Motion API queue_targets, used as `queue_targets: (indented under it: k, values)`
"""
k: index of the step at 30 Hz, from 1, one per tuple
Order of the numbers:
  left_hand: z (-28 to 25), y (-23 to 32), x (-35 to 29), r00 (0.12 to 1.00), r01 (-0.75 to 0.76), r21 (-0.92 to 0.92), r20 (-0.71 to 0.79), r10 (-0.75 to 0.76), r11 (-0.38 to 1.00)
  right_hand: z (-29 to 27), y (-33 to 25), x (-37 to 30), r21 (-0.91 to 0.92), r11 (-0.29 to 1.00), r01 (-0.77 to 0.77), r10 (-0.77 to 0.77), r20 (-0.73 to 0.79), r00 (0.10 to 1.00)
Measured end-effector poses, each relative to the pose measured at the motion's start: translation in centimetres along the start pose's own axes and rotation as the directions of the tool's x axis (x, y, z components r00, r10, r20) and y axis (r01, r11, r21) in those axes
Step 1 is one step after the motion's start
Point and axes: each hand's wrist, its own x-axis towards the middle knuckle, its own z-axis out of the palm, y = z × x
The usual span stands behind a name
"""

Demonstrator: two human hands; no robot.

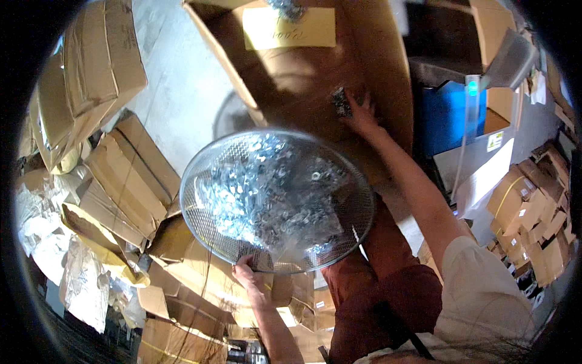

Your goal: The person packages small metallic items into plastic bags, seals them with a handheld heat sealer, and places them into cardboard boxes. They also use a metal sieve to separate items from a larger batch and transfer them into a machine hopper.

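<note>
My left hand (247, 276) is closed on the near rim of a round wire-mesh basket (354, 249), thumb over the edge. In the basket lies a heap of small shiny metal parts (273, 194), partly in clear plastic bags. My right arm reaches forward into a large open cardboard box (388, 67). There my right hand (362, 114) has its thumb and a finger against a small bag of dark metal parts (341, 102); its other fingers are spread. A yellow paper sheet (290, 36) lies deeper in this box, with another bag of shiny parts (288, 8) at its far edge.
Flattened and open cartons (130, 176) crowd the left, beside crumpled clear plastic (45, 224). On the right stand a blue bin (445, 121) and a grey machine body with a green light (473, 88). Stacked small cartons (521, 203) fill the far right.
</note>
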Motion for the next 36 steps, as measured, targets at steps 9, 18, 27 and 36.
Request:
queue_targets:
  k: [9,18,27,36]
  values:
    - [-1.1,-0.9,1.4,0.998,0.022,0.05,0.055,-0.025,0.998,2.4,3.1,-0.5,-0.099,0.963,0.249,-0.254,-0.041,0.966]
    - [-1.9,-0.4,1.1,0.996,-0.047,0.137,0.083,0.036,0.989,-15.0,-3.4,-16.6,0.526,0.799,0.291,-0.066,-0.405,0.912]
    - [-2.0,0.5,1.3,0.928,-0.021,-0.218,0.358,0.1,0.976,-17.7,-11.9,-25.2,0.044,0.758,0.65,-0.593,-0.367,0.716]
    - [-4.5,6.6,-2.8,0.75,-0.376,-0.211,0.502,0.43,0.902,-10.0,-4.0,-21.2,0.213,0.946,0.246,-0.2,-0.215,0.956]
